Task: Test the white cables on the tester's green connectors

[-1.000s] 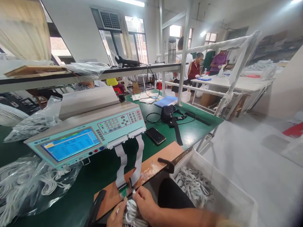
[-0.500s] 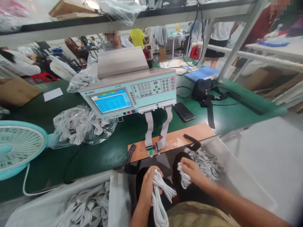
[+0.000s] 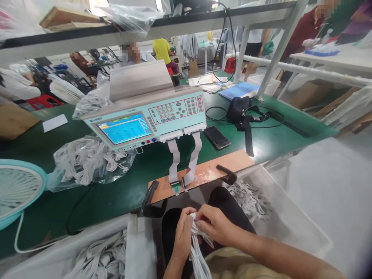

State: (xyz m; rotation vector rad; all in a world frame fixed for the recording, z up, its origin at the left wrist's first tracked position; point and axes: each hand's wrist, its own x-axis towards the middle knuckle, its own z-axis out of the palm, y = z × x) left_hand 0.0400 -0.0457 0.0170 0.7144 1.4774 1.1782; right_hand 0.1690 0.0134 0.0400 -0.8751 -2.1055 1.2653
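Note:
My left hand [image 3: 183, 232] is closed around a bundle of coiled white cables [image 3: 199, 257] above my lap, the loops hanging down below it. Against the top of that bundle, my right hand [image 3: 213, 224] has its fingers curled, thumb and fingertips pinching the cables near the left fingertips. The separate coil it carried cannot be told apart from the rest. Ahead of my hands, two ribbon cables [image 3: 174, 161] run from a tester [image 3: 145, 116] with a lit screen to small connectors on an orange-brown board [image 3: 200, 174] at the table edge.
Bins of white cables stand on either side: a left bin [image 3: 139, 248] and a right bin [image 3: 302, 217]. Black clamps [image 3: 149, 197] grip the board. A phone [image 3: 217, 137], bagged cables [image 3: 84, 162], a black pouch [image 3: 240, 110] and a turquoise fan [image 3: 21, 193] occupy the green table. People work beyond.
My right hand has moved left with its small white coil and now meets the bundle in my left hand. The camera view has shifted slightly to the right.

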